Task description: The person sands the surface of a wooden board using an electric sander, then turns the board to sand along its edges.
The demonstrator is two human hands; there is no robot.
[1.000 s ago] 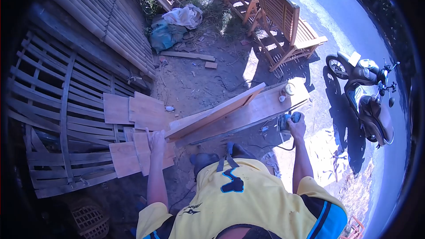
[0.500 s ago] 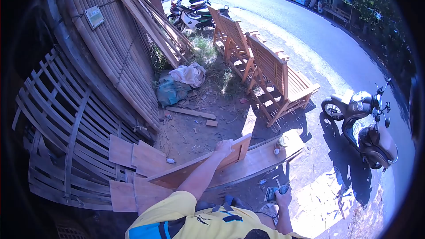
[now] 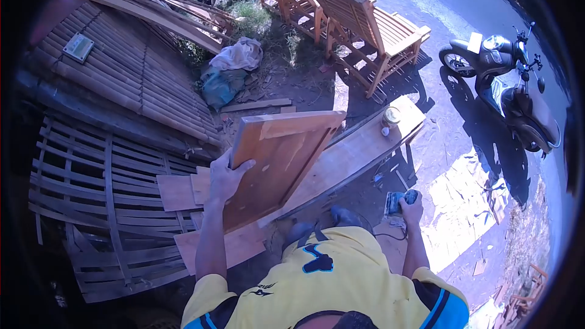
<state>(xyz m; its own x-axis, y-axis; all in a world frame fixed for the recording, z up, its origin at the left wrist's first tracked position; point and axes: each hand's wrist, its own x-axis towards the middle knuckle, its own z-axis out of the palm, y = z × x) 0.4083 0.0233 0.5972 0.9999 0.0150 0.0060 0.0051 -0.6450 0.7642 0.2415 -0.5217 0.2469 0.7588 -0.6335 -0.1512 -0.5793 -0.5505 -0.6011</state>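
Note:
My left hand point(image 3: 226, 178) grips the left edge of a framed wooden panel point(image 3: 277, 161), its thumb on the panel's face. The panel stands tilted, its lower part by the long wooden bench point(image 3: 347, 167). Out to the right, my right hand point(image 3: 411, 208) is closed around a small power sander point(image 3: 397, 203), held beside the bench with its cord hanging down. A round jar point(image 3: 392, 116) and a small white object point(image 3: 385, 131) sit at the bench's far end.
Flat wooden boards point(image 3: 219, 250) lie on a slatted bamboo rack point(image 3: 109, 207) at the left. Wooden chairs point(image 3: 365, 24) stand ahead, a parked motorbike point(image 3: 506, 85) at the right. Bags point(image 3: 228, 73) and a loose plank point(image 3: 256, 105) are on the ground.
My left hand has moved from the panel's far top edge to its left edge. The panel is raised and turned, showing its face. The sander remains in my right hand; the view has shifted.

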